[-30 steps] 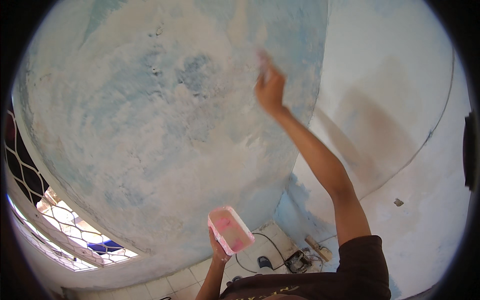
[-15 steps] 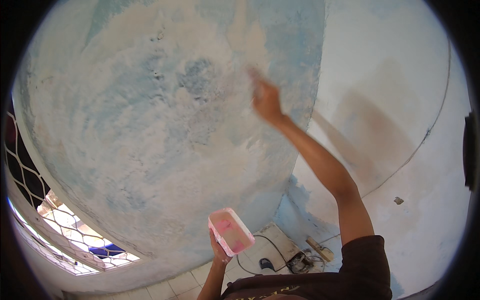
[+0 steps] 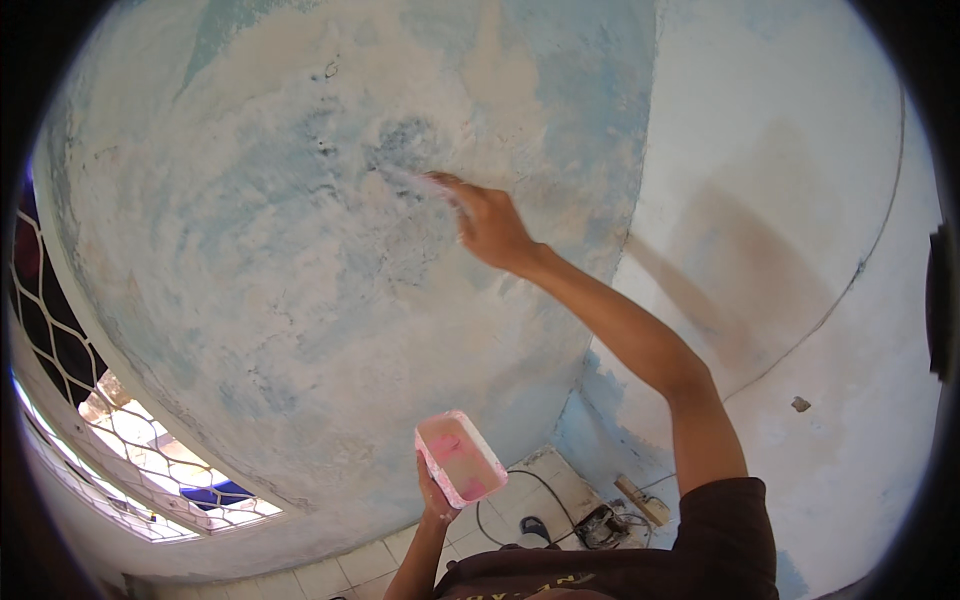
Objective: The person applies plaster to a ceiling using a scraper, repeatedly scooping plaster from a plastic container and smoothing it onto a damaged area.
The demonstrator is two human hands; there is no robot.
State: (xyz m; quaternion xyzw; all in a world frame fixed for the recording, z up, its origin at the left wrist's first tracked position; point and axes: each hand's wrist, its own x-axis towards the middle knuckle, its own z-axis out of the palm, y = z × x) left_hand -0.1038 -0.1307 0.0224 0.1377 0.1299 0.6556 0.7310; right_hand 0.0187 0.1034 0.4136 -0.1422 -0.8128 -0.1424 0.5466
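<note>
Pink-rimmed tub (image 3: 484,443), hands (image 3: 495,228) well apart

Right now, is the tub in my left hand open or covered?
Open: nothing covers the tub, and its pink-smeared inside shows plainly. Your left hand holds it; how full it is, I cannot tell.

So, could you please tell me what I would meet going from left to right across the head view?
Window with wavy grille, pink-and-white rectangular tub, dark sandal, piece of wood, small chipped wall spot, dark object at the right edge.
</note>
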